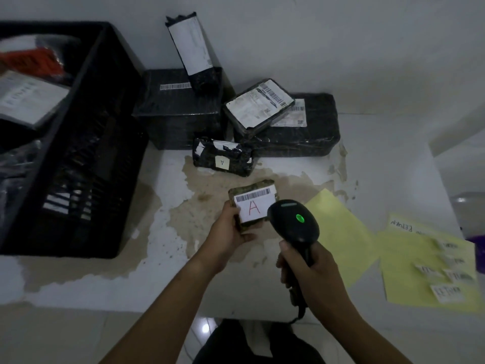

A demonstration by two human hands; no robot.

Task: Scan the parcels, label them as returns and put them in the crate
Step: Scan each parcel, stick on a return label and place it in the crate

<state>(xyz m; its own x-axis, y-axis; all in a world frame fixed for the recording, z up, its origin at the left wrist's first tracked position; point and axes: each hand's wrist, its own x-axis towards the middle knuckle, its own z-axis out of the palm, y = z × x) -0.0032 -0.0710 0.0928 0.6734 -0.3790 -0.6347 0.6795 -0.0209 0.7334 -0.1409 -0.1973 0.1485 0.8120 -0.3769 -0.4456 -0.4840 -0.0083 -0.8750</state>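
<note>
The left hand (231,231) held a small brown parcel (244,224) above the worn, stained bench (131,285), its fingers curled round the parcel's near-left edge and the thumb pressed along the bottom. The parcel's white label (258,203) faced up, showing a barcode strip and a red letter A. The right hand (313,271) gripped the handle of a black barcode scanner (294,224), fingers wrapped tightly around it, and the scanner's head sat just beside the label's right edge with a green light (300,218) glowing on top (its cable trailed off below the hand). Behind the held parcel lay a small black-wrapped parcel (221,160), also marked A, and further back stood two large black boxes (178,119) (301,135) against the wall. A tall slim parcel (193,51) stood upright on the left box, and a flat labelled parcel (258,103) leaned tilted against the right one. The black slatted crate (86,143) sat on the bench at the left, already holding a parcel with a white label (26,98). To the right lay yellow sheets (343,232), one carrying small white return labels (446,292).
</note>
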